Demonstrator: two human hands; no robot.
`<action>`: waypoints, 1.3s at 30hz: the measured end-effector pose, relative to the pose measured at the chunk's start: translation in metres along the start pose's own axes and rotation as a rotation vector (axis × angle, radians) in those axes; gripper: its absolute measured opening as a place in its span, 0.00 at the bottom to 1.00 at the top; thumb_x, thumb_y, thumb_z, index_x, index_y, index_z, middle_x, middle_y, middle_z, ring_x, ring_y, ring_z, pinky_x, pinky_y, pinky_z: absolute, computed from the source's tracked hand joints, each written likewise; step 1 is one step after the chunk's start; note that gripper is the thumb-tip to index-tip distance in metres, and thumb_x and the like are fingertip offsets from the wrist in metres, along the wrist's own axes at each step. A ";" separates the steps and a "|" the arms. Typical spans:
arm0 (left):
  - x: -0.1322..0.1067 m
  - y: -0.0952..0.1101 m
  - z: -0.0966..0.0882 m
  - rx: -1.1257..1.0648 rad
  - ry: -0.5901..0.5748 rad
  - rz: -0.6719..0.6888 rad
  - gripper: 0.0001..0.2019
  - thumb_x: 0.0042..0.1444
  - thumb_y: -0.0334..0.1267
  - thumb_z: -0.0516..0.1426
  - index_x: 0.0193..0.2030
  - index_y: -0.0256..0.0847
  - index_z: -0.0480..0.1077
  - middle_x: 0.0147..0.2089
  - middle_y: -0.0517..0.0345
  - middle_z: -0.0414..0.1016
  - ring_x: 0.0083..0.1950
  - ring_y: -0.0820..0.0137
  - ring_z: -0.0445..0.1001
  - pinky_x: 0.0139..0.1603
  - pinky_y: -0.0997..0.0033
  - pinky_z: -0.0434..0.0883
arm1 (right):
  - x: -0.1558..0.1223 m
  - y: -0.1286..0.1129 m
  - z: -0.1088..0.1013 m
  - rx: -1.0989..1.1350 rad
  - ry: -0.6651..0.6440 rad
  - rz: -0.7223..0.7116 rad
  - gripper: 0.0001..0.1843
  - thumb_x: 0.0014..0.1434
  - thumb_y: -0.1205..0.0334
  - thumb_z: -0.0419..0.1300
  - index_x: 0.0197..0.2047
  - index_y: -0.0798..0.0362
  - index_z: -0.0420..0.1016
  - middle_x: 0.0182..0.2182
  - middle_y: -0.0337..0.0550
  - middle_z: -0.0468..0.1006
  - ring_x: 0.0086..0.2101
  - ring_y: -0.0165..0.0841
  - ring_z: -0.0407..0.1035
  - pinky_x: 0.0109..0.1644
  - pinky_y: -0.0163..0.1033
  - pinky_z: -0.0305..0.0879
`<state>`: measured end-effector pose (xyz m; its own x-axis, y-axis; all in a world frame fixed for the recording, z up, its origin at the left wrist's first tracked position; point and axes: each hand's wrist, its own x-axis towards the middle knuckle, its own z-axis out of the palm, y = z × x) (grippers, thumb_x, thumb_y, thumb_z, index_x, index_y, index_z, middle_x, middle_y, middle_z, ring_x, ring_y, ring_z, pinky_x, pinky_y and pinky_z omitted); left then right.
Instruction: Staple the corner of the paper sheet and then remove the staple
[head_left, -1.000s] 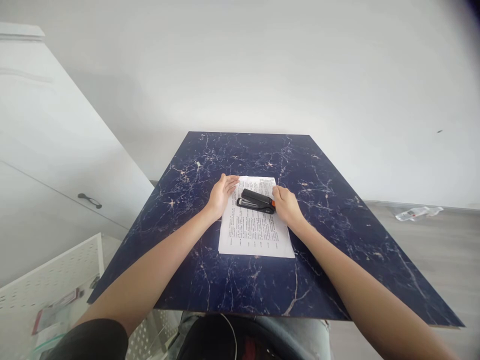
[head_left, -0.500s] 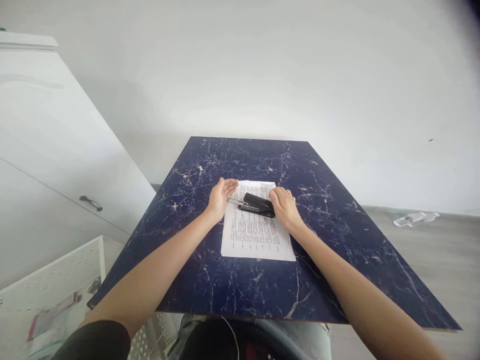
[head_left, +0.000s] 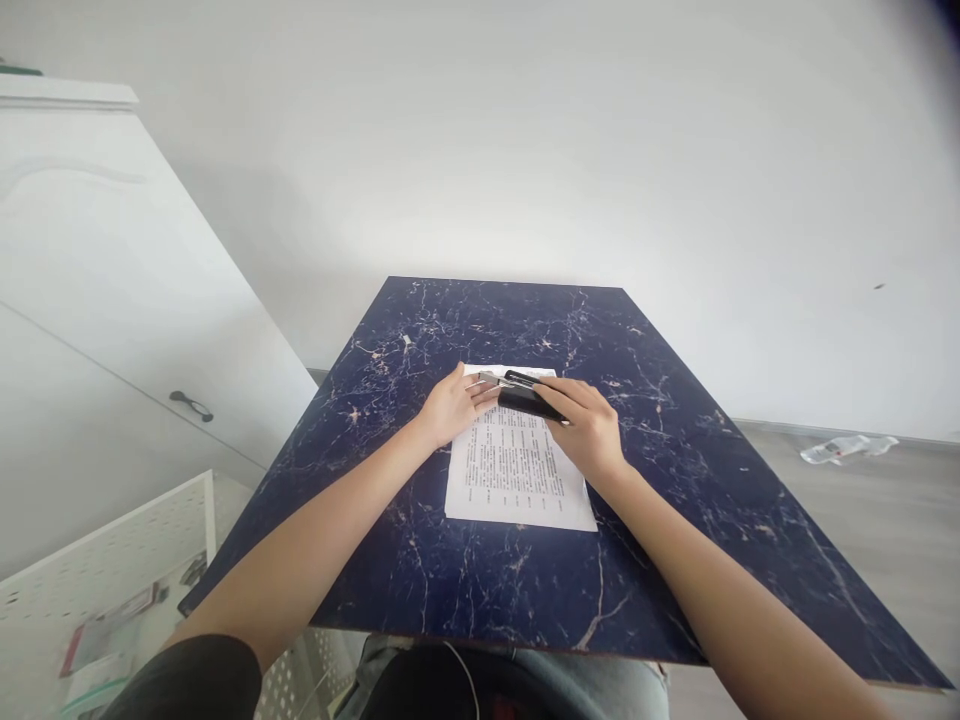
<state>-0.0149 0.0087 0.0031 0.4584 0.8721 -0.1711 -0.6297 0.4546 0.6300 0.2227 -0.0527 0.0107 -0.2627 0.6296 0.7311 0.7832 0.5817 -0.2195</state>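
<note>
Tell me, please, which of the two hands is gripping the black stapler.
The right hand: its fingers hold the black stapler. The left hand is open, fingers near the stapler's protruding metal part.

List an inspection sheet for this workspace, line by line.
Surface: dark blue marble-patterned table; printed paper lies on it.
Things in hand: black stapler over the paper, its silver part pointing toward the left hand.
Clutter: packages by the perforated white basket; clear plastic item on the floor.
Hands: right hand grips the stapler; left hand open beside the silver part, contact unclear.
Cables: thin white cord at the lap.
Surroundings: white cabinet, pale wall.
</note>
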 end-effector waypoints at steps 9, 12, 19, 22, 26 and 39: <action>0.001 -0.005 -0.004 0.247 -0.043 0.055 0.08 0.67 0.31 0.59 0.48 0.35 0.79 0.49 0.46 0.83 0.53 0.66 0.82 0.61 0.66 0.76 | 0.004 -0.006 -0.010 -0.238 0.006 -0.340 0.26 0.64 0.81 0.55 0.57 0.46 0.78 0.57 0.46 0.79 0.55 0.43 0.71 0.54 0.50 0.71; 0.001 -0.006 -0.004 0.300 0.010 0.045 0.07 0.66 0.29 0.60 0.44 0.36 0.81 0.49 0.48 0.83 0.53 0.68 0.81 0.64 0.66 0.74 | 0.005 -0.009 -0.010 -0.247 0.008 -0.311 0.26 0.62 0.81 0.55 0.56 0.47 0.79 0.56 0.46 0.80 0.53 0.44 0.72 0.52 0.50 0.71; 0.003 -0.005 -0.004 0.333 0.151 0.150 0.07 0.64 0.35 0.63 0.42 0.33 0.82 0.44 0.42 0.84 0.43 0.66 0.83 0.55 0.62 0.80 | 0.004 0.003 -0.001 -0.112 0.154 0.057 0.24 0.59 0.78 0.56 0.50 0.47 0.83 0.51 0.42 0.83 0.48 0.45 0.72 0.53 0.54 0.69; 0.003 -0.003 -0.005 0.323 0.205 0.216 0.06 0.61 0.33 0.64 0.40 0.33 0.82 0.42 0.43 0.84 0.37 0.69 0.82 0.46 0.66 0.81 | 0.005 0.008 -0.001 -0.076 0.166 0.177 0.17 0.61 0.72 0.58 0.47 0.48 0.84 0.49 0.44 0.84 0.48 0.46 0.73 0.54 0.54 0.68; 0.001 0.000 -0.003 0.291 0.213 0.353 0.08 0.57 0.36 0.66 0.42 0.35 0.81 0.42 0.46 0.84 0.32 0.73 0.79 0.37 0.71 0.78 | 0.004 0.010 -0.004 0.160 0.035 0.496 0.12 0.58 0.57 0.68 0.45 0.50 0.85 0.37 0.44 0.84 0.37 0.42 0.76 0.42 0.46 0.69; -0.018 0.003 0.009 0.853 -0.027 0.555 0.18 0.66 0.51 0.59 0.51 0.40 0.82 0.40 0.50 0.85 0.17 0.81 0.54 0.19 0.72 0.54 | 0.010 -0.002 -0.005 0.353 -0.300 0.392 0.28 0.51 0.49 0.76 0.54 0.48 0.83 0.45 0.49 0.83 0.41 0.45 0.77 0.42 0.50 0.75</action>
<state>-0.0197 -0.0074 0.0146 0.2584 0.9113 0.3207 -0.1054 -0.3034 0.9470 0.2215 -0.0500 0.0212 -0.1800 0.9196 0.3493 0.6332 0.3801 -0.6742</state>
